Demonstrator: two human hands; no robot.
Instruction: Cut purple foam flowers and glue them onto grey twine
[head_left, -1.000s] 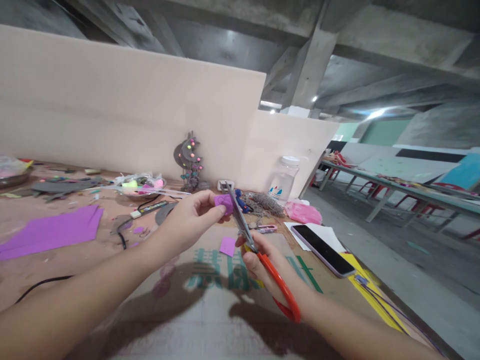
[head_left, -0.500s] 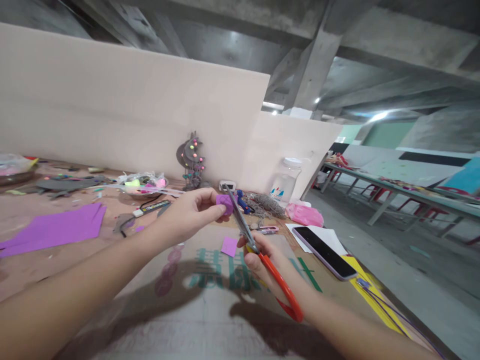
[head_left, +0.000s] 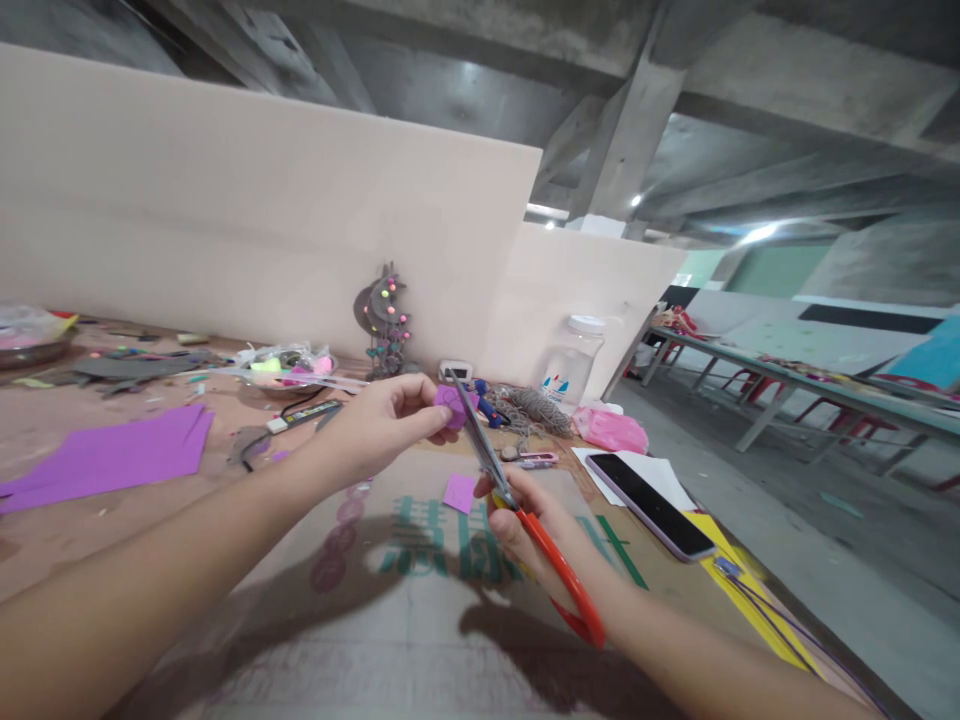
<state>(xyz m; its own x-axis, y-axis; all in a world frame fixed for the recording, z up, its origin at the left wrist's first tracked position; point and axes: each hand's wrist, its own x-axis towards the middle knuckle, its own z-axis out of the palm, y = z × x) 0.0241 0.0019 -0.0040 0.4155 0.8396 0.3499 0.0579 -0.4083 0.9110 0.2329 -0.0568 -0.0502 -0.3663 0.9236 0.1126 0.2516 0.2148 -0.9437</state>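
Between thumb and fingers, my left hand (head_left: 409,412) pinches a small purple piece (head_left: 454,404), thin like felt or foam, with faint drawn lines on it. My right hand (head_left: 536,520) is closed round the scissors (head_left: 564,572), which have red handles and metal blades. The blades point up and away and lie across the right edge of the purple piece; whether they bite into it I cannot tell. Below the hands, a small pinkish-purple square (head_left: 459,493) lies on the printed cardboard (head_left: 420,620).
At left lies a larger purple sheet (head_left: 112,455). Behind the hands are a bowl of pompoms (head_left: 289,368), a grey decorated ornament (head_left: 386,325), grey yarn (head_left: 536,410) and a clear plastic jar (head_left: 574,360). A phone (head_left: 651,505) rests on white paper at right, near the table edge.
The purple piece has turned slightly in my left fingers and shows more of its face, with drawn lines visible. Both hands and the scissors stay almost where they were.
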